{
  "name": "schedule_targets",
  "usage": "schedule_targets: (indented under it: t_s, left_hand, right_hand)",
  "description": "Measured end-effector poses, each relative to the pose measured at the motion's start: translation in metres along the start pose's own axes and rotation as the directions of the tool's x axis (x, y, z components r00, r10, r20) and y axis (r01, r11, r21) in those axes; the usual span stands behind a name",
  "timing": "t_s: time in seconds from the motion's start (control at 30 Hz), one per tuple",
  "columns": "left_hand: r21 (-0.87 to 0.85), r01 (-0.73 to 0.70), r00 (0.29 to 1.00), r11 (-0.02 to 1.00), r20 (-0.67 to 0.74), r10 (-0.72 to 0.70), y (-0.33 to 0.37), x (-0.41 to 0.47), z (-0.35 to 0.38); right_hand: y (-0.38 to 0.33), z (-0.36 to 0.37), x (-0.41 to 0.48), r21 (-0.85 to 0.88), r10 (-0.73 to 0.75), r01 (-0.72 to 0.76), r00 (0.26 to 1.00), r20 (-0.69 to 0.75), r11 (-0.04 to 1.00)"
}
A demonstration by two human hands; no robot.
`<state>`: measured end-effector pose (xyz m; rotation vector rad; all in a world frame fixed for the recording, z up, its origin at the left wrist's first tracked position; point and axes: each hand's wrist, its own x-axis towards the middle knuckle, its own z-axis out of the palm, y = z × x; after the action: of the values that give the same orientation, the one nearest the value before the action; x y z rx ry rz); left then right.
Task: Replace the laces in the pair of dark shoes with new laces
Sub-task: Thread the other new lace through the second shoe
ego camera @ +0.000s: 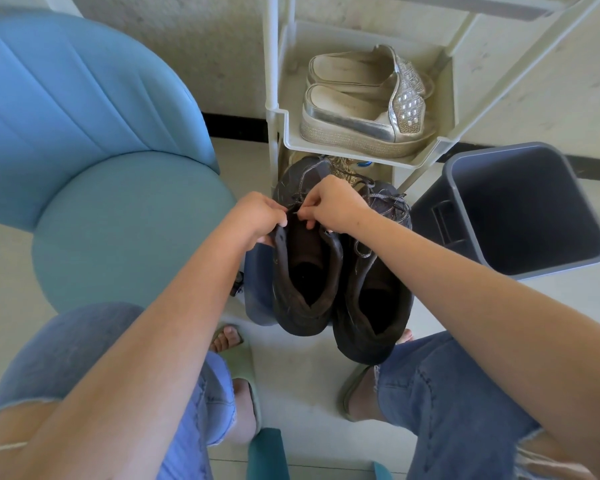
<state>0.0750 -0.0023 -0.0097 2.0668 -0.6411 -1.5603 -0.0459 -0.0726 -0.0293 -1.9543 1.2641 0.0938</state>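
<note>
Two dark worn shoes stand side by side on the floor between my knees, toes pointing away. Over the left shoe (303,271), my left hand (257,216) grips the top of its collar and pinches the dark lace (294,208) near the upper eyelets. My right hand (333,202) pinches the same lace from the other side, fingertips almost touching the left hand's. The right shoe (374,306) stays laced with a grey lace (388,206), partly hidden behind my right wrist.
A blue chair (94,161) stands at the left. A cream shoe rack (426,157) behind the shoes holds silver platform slippers (361,102). A grey bin (520,209) sits at the right. My sandalled feet flank the shoes.
</note>
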Motion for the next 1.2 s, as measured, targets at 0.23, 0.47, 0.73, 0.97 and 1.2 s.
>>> schedule_targets:
  t_s: [0.23, 0.47, 0.73, 0.97, 1.2]
  left_hand:
    - [0.015, -0.004, 1.000, 1.000, 0.005, 0.004, 0.000, 0.003, 0.000]
    - [-0.024, -0.013, 1.000, 1.000, 0.008, 0.013, -0.001, 0.005, -0.003]
    - [-0.019, -0.024, 1.000, 1.000, -0.014, 0.024, -0.004, 0.006, -0.003]
    - [-0.021, -0.087, 0.992, 0.996, -0.095, 0.084, -0.010, 0.012, 0.006]
    - [0.274, -0.196, 0.924, 0.942, -0.270, 0.271, -0.018, 0.020, 0.012]
  right_hand:
    - [-0.004, 0.000, -0.003, -0.028, -0.024, 0.024, 0.999, 0.022, 0.999]
    - [-0.001, 0.004, -0.001, -0.033, 0.037, -0.038, 0.999, -0.028, 0.999]
    - [-0.002, 0.014, 0.001, -0.025, 0.035, -0.037, 0.998, -0.061, 0.999]
    - [-0.008, 0.007, -0.001, -0.041, 0.021, -0.019, 0.999, 0.040, 0.999]
    - [-0.010, 0.002, -0.002, -0.064, 0.048, -0.043, 0.996, 0.073, 0.997]
